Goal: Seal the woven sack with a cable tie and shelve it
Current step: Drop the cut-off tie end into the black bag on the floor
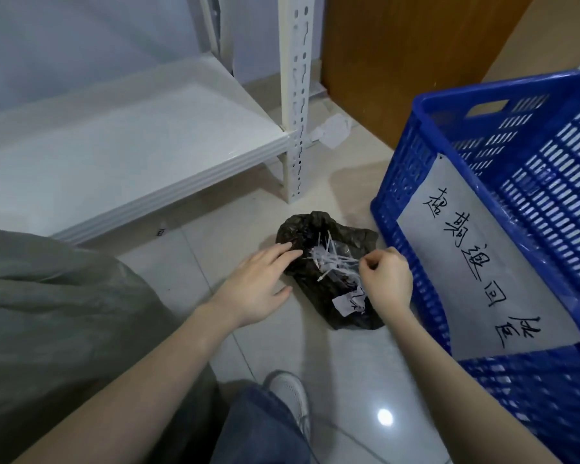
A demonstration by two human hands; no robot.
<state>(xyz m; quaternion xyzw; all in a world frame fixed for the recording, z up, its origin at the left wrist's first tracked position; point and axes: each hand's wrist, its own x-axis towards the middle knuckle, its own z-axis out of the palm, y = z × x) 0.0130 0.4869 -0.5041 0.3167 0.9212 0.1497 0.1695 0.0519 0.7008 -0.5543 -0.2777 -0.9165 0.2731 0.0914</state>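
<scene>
From the head camera, a dark plastic bag (329,272) lies on the floor tiles (188,262) between the white shelf (121,145) at far left and the blue crate (503,229) at right, its mouth open on a tangle of white cable ties (335,259). The left hand (258,283) rests flat-fingered on the bag's left edge; the right hand (387,279) pinches one tie at the bundle's right. The ties look light, springy and slick, so one is best drawn out by its end. The woven sack is not in view, and the small white label (349,303) on the bag is unreadable.
</scene>
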